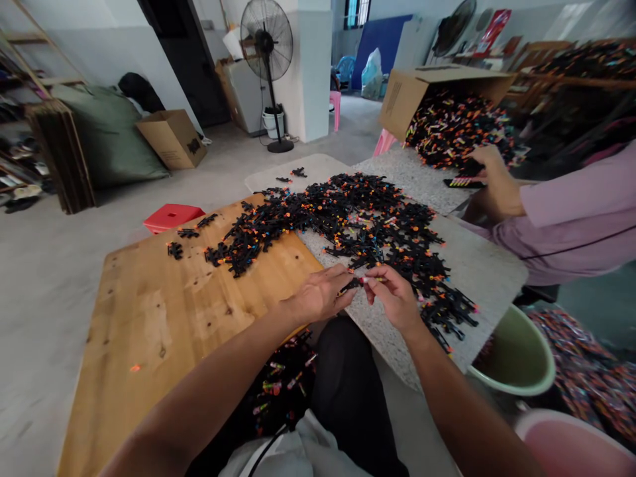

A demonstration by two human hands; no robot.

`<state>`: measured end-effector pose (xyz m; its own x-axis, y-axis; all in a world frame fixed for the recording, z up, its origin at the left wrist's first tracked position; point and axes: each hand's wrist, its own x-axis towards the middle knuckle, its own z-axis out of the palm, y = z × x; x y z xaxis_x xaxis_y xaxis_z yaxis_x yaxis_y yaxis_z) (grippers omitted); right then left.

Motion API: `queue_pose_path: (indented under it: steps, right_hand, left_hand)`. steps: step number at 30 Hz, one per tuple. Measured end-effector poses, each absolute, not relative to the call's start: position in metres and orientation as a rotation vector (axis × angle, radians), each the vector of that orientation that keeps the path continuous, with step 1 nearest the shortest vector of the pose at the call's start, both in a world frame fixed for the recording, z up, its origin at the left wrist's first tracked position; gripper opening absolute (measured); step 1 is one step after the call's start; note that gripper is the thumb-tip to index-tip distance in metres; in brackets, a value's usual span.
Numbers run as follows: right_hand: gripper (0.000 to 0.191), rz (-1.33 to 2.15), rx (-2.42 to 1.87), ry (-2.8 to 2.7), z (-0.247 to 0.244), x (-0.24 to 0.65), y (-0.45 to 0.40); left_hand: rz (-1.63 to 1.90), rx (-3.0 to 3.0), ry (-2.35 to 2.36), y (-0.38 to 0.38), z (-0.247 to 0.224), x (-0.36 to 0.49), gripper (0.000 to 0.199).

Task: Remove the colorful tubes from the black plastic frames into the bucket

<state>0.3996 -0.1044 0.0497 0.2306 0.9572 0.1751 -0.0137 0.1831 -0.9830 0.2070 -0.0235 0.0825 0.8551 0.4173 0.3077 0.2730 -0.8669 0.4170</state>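
Note:
Near the front edge of the grey speckled table [368,318], my left hand [320,291] is closed on a small black toy gun [352,285]. My right hand [392,295] pinches a small piece with a pink-red end [365,280] against the gun's tip. My fingers partly hide both. Just beyond my hands spreads a large heap of black toy guns [318,212] with orange, blue and yellow bits, lying across the wooden table and the grey one. A few toy guns [187,233] lie apart on the wood.
A co-worker's hand [489,159] reaches by a tipped cardboard box [405,103] spilling colourful pieces. Below right stand a green basin [539,351] and a pink basin [571,444]. A red stool [171,217] stands behind the wooden table [149,318]. Small tubes lie beside my leg.

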Motion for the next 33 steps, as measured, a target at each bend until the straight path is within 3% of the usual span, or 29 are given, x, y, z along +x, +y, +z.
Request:
queue_pose_path:
  steps: [8,16,33]
  right_hand:
    - [0.028,0.876,-1.214,-1.194,0.050,0.398,-0.107]
    - [0.019,0.669,-1.192,-1.506,0.051,0.403,-0.113]
    - [0.020,0.540,-1.219,-1.519,0.051,0.396,-0.120]
  left_hand:
    - [0.529,2.750,0.474,-0.020,0.080,0.206,0.039]
    - [0.483,2.704,0.420,-0.020,0.086,0.197,0.037]
    - [0.434,2.751,0.418,-0.022,0.101,0.194,0.036]
